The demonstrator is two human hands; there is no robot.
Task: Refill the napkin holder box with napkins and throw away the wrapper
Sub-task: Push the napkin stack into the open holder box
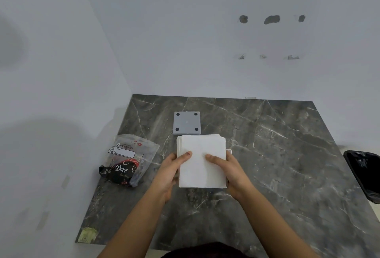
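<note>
A thick stack of white napkins (202, 161) is held over the dark marble table between both hands. My left hand (169, 172) grips its left edge, thumb on top. Gripping the right edge is my right hand (231, 172), also with the thumb on top. A small white corner (228, 151) shows under the stack at its right side; what it belongs to is hidden. Just behind the stack lies a grey square piece with four black feet (186, 122), facing up. The emptied clear plastic wrapper (128, 163) with "Dove" print lies to the left of my left hand.
The marble table (287, 155) stands in a corner between white walls at the left and back. A black bin lined with a black bag (363, 173) sits off the table's right edge. A small sticker (88, 235) marks the table's front left corner.
</note>
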